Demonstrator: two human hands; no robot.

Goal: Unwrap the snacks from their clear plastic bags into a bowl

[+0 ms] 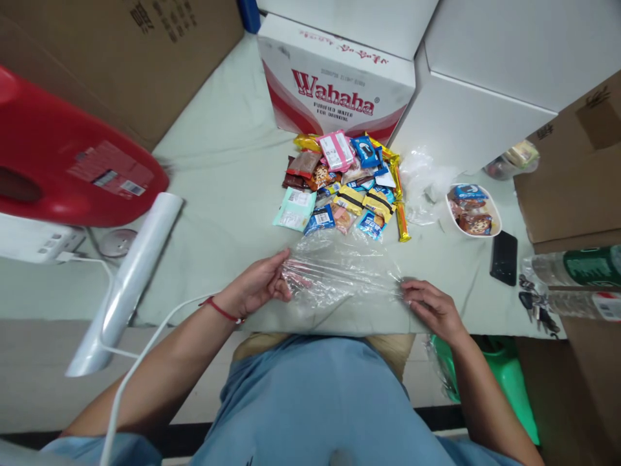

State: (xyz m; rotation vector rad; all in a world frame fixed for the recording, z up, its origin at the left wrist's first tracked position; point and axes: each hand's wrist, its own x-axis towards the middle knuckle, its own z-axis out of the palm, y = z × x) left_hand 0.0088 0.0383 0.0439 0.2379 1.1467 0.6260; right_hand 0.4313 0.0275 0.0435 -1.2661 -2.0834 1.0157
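Note:
A clear plastic bag [344,272] is stretched sideways between my two hands, low over the front of the table. My left hand [266,278], with a red cord at its wrist, pinches the bag's left end. The fingers of my right hand [429,303] are closed on its right end. Just beyond the bag lies a pile of wrapped snacks [347,200], among them a mint-green packet [294,208], yellow packets [378,204] and a blue packet [365,152]. Whether anything is inside the bag, I cannot tell.
A Wahaha carton [339,84] stands behind the snacks. To the right are crumpled clear plastic [424,184], a white bowl [499,220] of snacks, a phone [503,257], keys [536,304] and bottles [572,266]. A plastic film roll [140,272], white cable [160,323] and red jug [72,155] occupy the left.

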